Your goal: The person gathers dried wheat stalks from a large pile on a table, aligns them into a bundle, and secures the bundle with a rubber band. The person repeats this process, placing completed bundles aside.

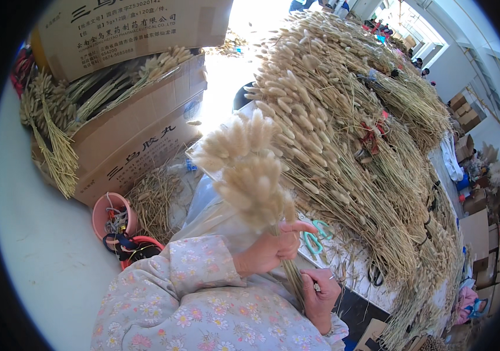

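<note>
My left hand (272, 248) is wrapped round the stems of a bunch of dried bunny tail grass (249, 175). Its pale, fluffy heads fan out above my fist, and the stems slant down to the right. By the lower stems, my right hand (320, 295) is closed with the fingers curled in. Whatever its fingers hold is hidden. Scissors with teal handles (313, 241) lie on the table just past my left fingers. Beyond them a large heap of the same dried grass (349, 152) covers most of the table.
At left, a cardboard box (139, 126) holds more grass bunches, with another box (139, 29) above. Below it are a pink bucket (114, 217) with small items and a red container (145, 245). Loose stems (153, 196) lie beside them. Several cartons (477, 234) stand at far right.
</note>
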Motion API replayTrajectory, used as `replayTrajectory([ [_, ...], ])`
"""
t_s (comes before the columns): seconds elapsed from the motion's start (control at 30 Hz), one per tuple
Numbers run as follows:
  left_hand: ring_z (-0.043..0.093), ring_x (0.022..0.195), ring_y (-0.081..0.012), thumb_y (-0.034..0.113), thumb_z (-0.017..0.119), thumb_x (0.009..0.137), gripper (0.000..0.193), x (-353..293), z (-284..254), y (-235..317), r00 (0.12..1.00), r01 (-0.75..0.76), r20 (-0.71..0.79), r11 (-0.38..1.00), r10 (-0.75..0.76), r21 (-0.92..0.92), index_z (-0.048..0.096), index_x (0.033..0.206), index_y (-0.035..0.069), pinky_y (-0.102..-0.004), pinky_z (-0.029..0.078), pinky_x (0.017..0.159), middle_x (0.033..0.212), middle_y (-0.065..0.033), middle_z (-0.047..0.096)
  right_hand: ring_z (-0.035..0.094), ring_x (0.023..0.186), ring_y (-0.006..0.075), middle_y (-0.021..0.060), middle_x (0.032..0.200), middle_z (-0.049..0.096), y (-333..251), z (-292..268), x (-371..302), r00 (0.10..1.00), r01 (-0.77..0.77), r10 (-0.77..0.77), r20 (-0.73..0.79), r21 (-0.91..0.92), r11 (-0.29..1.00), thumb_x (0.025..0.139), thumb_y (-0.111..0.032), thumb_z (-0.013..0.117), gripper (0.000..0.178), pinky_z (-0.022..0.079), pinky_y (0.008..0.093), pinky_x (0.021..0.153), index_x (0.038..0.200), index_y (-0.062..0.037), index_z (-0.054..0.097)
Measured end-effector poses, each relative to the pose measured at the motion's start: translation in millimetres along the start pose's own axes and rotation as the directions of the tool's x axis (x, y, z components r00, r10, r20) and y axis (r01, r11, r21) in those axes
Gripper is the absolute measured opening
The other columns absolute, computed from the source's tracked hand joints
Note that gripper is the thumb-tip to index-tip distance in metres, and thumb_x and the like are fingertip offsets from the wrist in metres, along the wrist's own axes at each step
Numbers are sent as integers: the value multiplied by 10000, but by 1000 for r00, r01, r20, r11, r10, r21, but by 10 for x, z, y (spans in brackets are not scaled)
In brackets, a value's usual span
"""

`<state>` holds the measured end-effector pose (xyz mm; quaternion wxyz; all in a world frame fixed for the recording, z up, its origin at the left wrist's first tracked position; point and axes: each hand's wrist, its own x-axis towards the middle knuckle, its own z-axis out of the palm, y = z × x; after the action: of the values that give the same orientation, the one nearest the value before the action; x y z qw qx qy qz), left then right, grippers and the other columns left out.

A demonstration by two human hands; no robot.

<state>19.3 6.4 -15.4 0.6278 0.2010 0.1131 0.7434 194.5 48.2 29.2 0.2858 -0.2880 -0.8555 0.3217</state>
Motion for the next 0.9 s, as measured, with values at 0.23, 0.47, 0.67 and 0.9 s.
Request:
replayTrajectory([
  [0.23,289,523,-47,122,516,902,254,3,-35,-46,987,66,-159,967,-27,246,568,1125,12,-221,249,498,604,64,324,572,576,240,111,695,573,56,72,62,999,2,2,49,-83,997,779,-20,694,83,438,329,521,853,-44,664],
  [0.47,260,540,-54,278,415,1009,339,9,-23,-68,977,-53,-195,982,88,180,528,1193,17,-229,262,518,619,60,276,583,620,279,91,731,567,137,141,114,991,118,-102,87,-208,971,795,-119,689,81,452,382,528,844,-94,629],
  [0.67,250,472,-73,295,358,1025,317,-19,-57,1,944,-42,-322,996,66,82,540,1149,67,-247,261,468,543,57,254,598,662,294,96,761,596,231,-65,308,982,182,-169,81,-198,963,814,-127,671,70,474,382,558,848,-82,628],
  [0.9,229,447,-72,235,432,990,234,-130,-179,18,979,-64,-192,998,61,-6,583,987,57,-258,232,462,519,60,241,610,711,307,122,800,615,1007,-700,1337,952,68,-186,-241,-426,902,819,-72,635,48,478,388,604,864,-57,642],
])
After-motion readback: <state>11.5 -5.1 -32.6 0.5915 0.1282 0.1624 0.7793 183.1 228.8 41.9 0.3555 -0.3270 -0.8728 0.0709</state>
